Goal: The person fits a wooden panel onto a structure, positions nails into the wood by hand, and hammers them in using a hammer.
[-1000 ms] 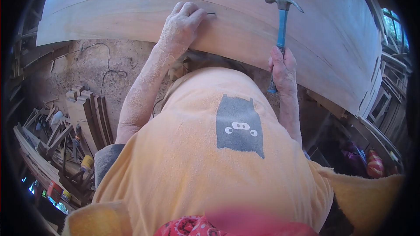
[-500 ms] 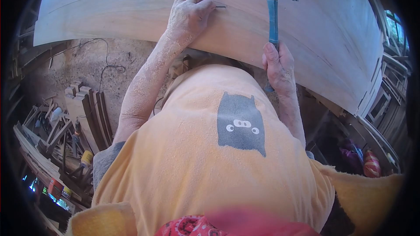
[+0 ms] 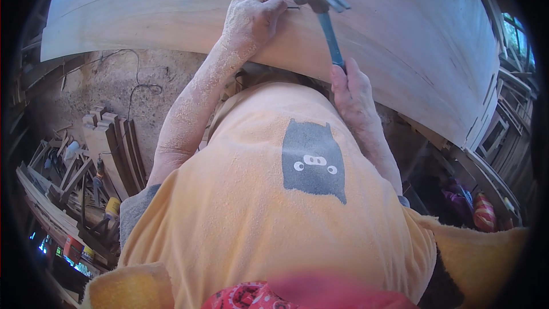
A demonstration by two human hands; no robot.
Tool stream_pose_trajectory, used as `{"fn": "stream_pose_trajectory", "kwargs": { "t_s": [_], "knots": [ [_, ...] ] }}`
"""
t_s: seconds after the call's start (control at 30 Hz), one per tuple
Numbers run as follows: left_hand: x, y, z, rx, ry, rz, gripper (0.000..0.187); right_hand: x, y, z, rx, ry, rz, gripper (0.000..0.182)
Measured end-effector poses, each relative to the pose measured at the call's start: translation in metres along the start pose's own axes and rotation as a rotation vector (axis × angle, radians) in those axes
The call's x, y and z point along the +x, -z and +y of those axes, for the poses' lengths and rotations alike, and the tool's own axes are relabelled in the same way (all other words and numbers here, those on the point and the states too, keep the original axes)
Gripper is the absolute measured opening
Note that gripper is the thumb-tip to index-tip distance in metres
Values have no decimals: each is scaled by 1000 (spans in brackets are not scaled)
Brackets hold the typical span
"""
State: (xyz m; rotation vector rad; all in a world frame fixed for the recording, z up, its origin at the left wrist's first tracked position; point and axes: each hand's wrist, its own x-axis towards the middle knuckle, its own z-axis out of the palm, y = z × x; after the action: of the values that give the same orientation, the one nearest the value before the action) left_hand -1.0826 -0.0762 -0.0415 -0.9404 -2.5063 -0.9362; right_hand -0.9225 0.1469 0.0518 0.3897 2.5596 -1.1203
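the left hand (image 3: 250,16) pinches a nail (image 3: 293,7) against the board (image 3: 400,28), fingers together. the right hand (image 3: 351,88) is clamped on a hammer (image 3: 327,20), its head at the nail

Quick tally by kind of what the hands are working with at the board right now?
Hammer: 1, in the right hand
Nail: 1, pinched by the left hand
Wooden board: 1
Total: 3
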Motion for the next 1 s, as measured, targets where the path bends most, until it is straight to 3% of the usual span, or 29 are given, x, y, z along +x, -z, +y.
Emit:
{"fn": "stream_pose_trajectory", "kwargs": {
  "t_s": [0.07, 0.17, 0.37, 0.47, 0.57, 0.77, 0.87, 1.0],
  "knots": [
    [-1, 2, 1, -1, 3, -9, 11, 3, -3, 2, -92, -25, -17, 40],
    [-2, 0, 3, -11, 19, -22, 11, 2, 1, 0, 29, -10, 14, 39],
    [-1, -2, 2, -7, 23, 0, 11, -15, 18, -33, 256, 210, 158, 35],
    [0, -1, 2, -4, 22, -1, 13, -4, 0, -7, -149, 86, 118, 33],
    [1, 3, 0, 8, 8, 7, 15, 2, -2, 4, -286, 18, 70, 32],
    [0, 2, 4, -19, 28, 0, 14, -8, 19, -28, 188, 214, 172, 38],
    [0, 1, 3, -83, 73, 39, 11, -17, 19, -35, 272, 248, 178, 47],
    [-2, 4, 0, -137, 122, 59, 9, -13, 8, -17, 286, 149, 152, 46]
  ]
}}
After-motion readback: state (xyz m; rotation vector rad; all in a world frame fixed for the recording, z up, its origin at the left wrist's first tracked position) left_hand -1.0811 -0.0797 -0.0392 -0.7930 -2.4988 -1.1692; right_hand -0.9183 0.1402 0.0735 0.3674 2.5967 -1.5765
